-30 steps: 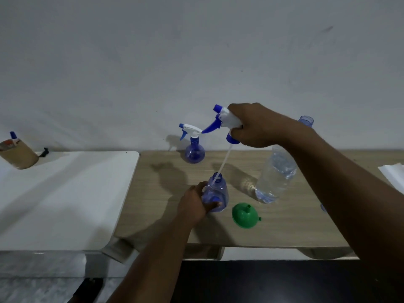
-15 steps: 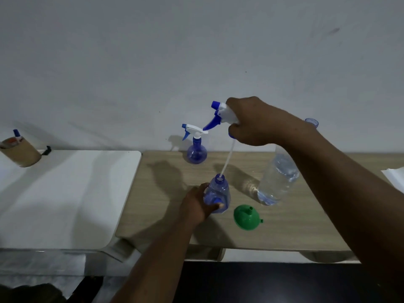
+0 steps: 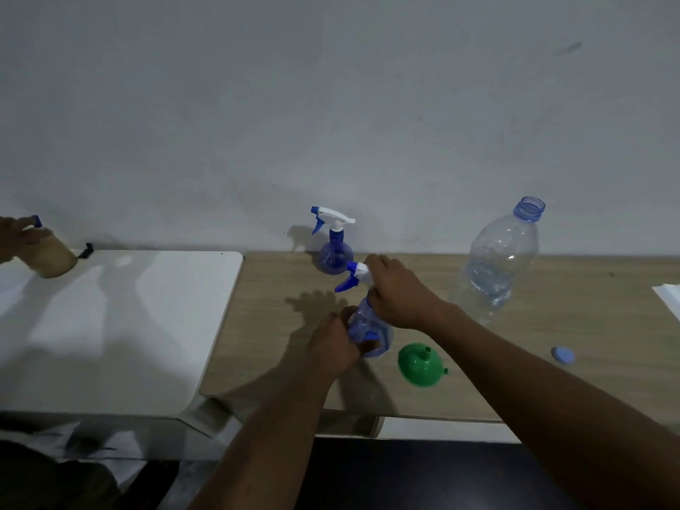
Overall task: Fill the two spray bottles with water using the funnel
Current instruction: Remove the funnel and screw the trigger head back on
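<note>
Grips the near spray bottle (image 3: 369,327) round its belly with the left hand (image 3: 336,344), fingers curled about the blue plastic. Clasps the trigger head (image 3: 355,277) with the right hand (image 3: 399,294), right at the bottle's neck, nozzle pointing left. Cannot tell whether screwed on or loose, with the neck hidden under the fingers. Holds the bottle upright on the wooden bench (image 3: 515,380), near its front edge.

Just right of it, not touching, a green funnel (image 3: 419,368), wide mouth down on the bench, spout up. Behind, close to the wall, the second spray bottle (image 3: 335,252), upright, trigger head on, untouched. Farther right, a large clear water bottle (image 3: 500,266), open at the top, partly filled with water. Its blue cap (image 3: 563,355) flat on the bench, well apart, towards the right front. At the right edge, a corner of white paper (image 3: 669,296).

To the left, a white bench (image 3: 110,325) butting against the wooden one. At its far left corner, a brown cup (image 3: 55,259) with another person's hand (image 3: 22,233) at its rim.
</note>
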Tool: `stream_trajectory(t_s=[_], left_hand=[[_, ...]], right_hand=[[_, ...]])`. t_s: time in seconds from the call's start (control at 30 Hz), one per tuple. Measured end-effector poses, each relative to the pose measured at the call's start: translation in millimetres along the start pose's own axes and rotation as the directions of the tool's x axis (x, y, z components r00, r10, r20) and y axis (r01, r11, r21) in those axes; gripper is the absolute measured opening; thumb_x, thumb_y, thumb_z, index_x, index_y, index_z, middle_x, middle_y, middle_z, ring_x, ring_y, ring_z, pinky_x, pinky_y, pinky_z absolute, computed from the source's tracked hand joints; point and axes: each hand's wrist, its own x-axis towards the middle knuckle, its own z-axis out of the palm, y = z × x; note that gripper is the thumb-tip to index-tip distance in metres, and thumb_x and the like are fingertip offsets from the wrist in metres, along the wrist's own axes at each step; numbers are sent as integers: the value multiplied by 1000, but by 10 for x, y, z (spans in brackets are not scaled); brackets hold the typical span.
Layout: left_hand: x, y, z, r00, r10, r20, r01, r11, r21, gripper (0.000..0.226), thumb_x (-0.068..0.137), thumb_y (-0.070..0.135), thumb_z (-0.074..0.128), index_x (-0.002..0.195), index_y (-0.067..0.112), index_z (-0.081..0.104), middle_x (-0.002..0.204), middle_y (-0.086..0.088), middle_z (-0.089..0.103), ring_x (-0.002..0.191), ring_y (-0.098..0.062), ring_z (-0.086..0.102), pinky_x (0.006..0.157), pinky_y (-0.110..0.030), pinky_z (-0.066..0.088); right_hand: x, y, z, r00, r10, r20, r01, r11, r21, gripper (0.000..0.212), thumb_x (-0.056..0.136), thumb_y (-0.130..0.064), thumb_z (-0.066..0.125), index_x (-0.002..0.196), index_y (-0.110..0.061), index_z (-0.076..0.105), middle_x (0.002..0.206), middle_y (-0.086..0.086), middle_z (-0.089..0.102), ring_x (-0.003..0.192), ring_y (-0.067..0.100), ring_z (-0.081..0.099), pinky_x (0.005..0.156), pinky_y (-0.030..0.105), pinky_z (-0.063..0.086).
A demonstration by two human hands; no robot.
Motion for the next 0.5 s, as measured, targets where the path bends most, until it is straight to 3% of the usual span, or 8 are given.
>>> stream_trajectory(t_s=[0.17, 0.37, 0.5], left_hand=[[9, -5, 22, 1000, 0, 17, -1, 1000, 28, 67, 76, 46, 85, 133, 26, 55, 117, 2, 67, 103, -16, 64, 84, -30, 52], [-6, 4, 39, 999, -41, 4, 41, 999, 29, 70, 76, 44, 86, 136, 28, 52, 121, 3, 63, 104, -16, 62, 89, -35, 54], [-29, 25, 27, 999, -45, -9, 45, 998, 32, 76, 75, 46, 86, 140, 28, 50, 120, 2, 60, 107, -18, 61, 89, -32, 51]], right_hand=[[-11, 66, 63, 999, -21, 28, 20, 999, 34, 40, 86, -17, 61, 119, -17, 39, 106, 7, 51, 85, 23, 53, 74, 44, 53], [9, 77, 221, 993, -18, -117, 11, 999, -54, 48, 87, -30, 68, 123, -15, 41, 111, 9, 56, 89, 23, 53, 76, 42, 53], [-9, 78, 279, 988, -24, -154, 18, 999, -37, 46, 86, -23, 65, 124, -14, 42, 112, 9, 55, 89, 22, 50, 75, 42, 52]])
